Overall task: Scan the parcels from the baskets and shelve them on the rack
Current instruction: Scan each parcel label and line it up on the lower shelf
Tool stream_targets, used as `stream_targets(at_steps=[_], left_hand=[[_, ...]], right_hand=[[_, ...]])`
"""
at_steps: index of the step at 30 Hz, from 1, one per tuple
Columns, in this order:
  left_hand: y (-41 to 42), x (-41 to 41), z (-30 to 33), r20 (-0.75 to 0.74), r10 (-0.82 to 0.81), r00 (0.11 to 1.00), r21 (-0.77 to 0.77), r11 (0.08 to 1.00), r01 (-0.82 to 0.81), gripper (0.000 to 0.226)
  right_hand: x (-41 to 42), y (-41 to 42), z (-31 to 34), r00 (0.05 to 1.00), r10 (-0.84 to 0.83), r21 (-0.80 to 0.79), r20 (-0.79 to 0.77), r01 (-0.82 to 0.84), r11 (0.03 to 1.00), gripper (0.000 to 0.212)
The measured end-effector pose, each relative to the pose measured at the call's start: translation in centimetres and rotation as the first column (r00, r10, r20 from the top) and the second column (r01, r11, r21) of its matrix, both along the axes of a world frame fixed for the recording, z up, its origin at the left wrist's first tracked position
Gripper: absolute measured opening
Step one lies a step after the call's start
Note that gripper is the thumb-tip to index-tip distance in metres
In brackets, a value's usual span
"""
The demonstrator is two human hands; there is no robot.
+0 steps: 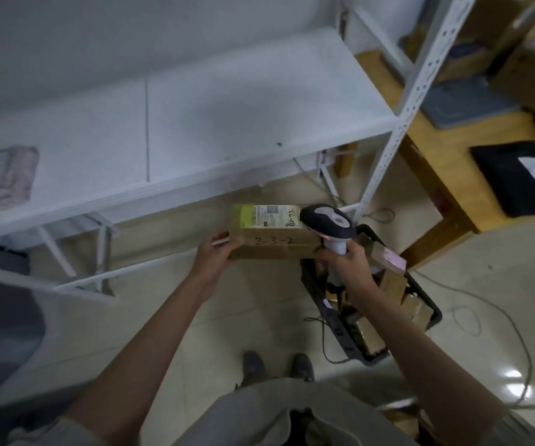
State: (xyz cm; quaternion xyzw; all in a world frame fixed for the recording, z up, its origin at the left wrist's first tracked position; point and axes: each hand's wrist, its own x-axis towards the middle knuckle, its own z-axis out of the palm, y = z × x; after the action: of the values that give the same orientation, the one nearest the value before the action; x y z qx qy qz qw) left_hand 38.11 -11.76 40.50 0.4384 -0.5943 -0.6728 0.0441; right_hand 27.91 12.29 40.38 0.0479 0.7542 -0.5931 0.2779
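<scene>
Facing up, brown parcel (272, 239) with label, handwritten "2-3-2"

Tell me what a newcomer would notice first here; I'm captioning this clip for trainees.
At centre, the left hand holds a cardboard parcel marked 2-3-2 while the right hand aims a handheld scanner at its label. A white rack shelf stretches behind, and a black basket of parcels sits on the floor at right.

Shelf (227, 101) mostly bare; pink bundle (2, 178) at far-left end.
</scene>
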Motion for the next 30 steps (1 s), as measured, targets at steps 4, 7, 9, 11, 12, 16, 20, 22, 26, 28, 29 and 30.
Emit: stream_targets(at_steps=[4,7,9,11,12,16,20,22,26,28,29,30], left_hand=[[-2.4,4.3,2.2,-0.072,-0.001,0.997,0.042,0.999,0.005,0.043],[-4.0,7.6,3.4,-0.115,0.082,0.990,0.059,0.995,-0.076,0.044],[-5.3,10.0,3.9,-0.146,0.153,0.977,0.060,0.987,-0.146,0.047],[-6.7,12.5,4.4,-0.171,0.203,0.964,0.045,0.979,-0.198,0.048],[-7.4,13.7,4.6,-0.177,0.220,0.959,0.026,0.976,-0.218,0.049],[-9.9,18.5,5.6,-0.180,0.263,0.948,-0.094,0.954,-0.283,0.055],[-11.8,22.6,6.7,-0.194,0.277,0.941,-0.204,0.927,-0.315,0.057],[-12.6,24.4,7.1,-0.194,0.272,0.942,-0.258,0.913,-0.317,0.057],[-14.2,27.5,7.8,-0.179,0.274,0.945,-0.330,0.888,-0.320,0.059],[-14.9,29.0,8.1,-0.169,0.273,0.947,-0.368,0.874,-0.318,0.060],[-15.2,29.7,8.3,-0.163,0.274,0.948,-0.383,0.868,-0.317,0.060],[-15.5,30.3,8.5,-0.158,0.277,0.948,-0.396,0.862,-0.317,0.061]], right_hand=[[1.4,-3.0,1.6,0.987,0.135,-0.028,-0.087,-0.138,0.990,0.025],[2.8,-5.6,2.5,0.962,0.228,-0.026,-0.148,-0.234,0.972,0.022],[3.9,-7.5,3.0,0.944,0.278,-0.012,-0.177,-0.285,0.959,0.022],[5.2,-9.5,3.6,0.923,0.327,0.016,-0.204,-0.331,0.943,0.020],[5.9,-10.4,3.8,0.909,0.351,0.035,-0.226,-0.353,0.935,0.017],[8.8,-14.2,5.0,0.821,0.463,0.150,-0.333,-0.438,0.886,0.011],[11.7,-17.4,7.0,0.700,0.583,0.205,-0.413,-0.552,0.808,0.018],[13.3,-18.8,8.3,0.599,0.659,0.246,-0.454,-0.627,0.739,0.027],[16.2,-21.4,10.1,0.402,0.739,0.362,-0.540,-0.682,0.636,0.035],[17.3,-22.4,10.8,0.327,0.763,0.403,-0.558,-0.697,0.593,0.036],[17.8,-22.9,11.2,0.300,0.772,0.417,-0.560,-0.703,0.576,0.037],[18.3,-23.3,11.6,0.274,0.779,0.430,-0.564,-0.709,0.560,0.040]])
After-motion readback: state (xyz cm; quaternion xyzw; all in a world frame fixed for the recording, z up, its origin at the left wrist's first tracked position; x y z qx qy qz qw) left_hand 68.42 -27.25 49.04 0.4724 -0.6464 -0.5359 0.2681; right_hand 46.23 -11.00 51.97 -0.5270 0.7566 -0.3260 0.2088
